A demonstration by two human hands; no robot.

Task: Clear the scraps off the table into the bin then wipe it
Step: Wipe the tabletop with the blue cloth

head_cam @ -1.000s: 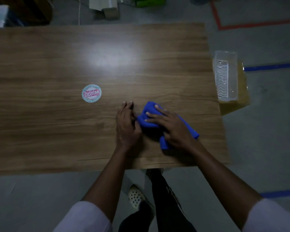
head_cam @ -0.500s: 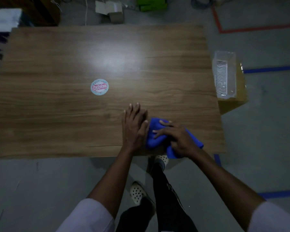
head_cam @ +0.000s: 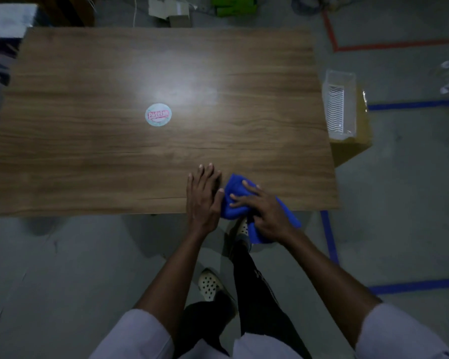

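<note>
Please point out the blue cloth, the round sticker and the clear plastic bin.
blue cloth (head_cam: 234, 189): head view, upper fold.
round sticker (head_cam: 158, 115): head view, centre.
clear plastic bin (head_cam: 349, 104): head view, right wall.

Right hand (head_cam: 266, 211) hides much blue cloth (head_cam: 233, 194).

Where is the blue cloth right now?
The blue cloth lies at the table's near right edge, under the right hand, beside the left hand.

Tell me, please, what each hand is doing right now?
Left hand: open, flat on the table.
Right hand: pressing on the blue cloth.
</note>
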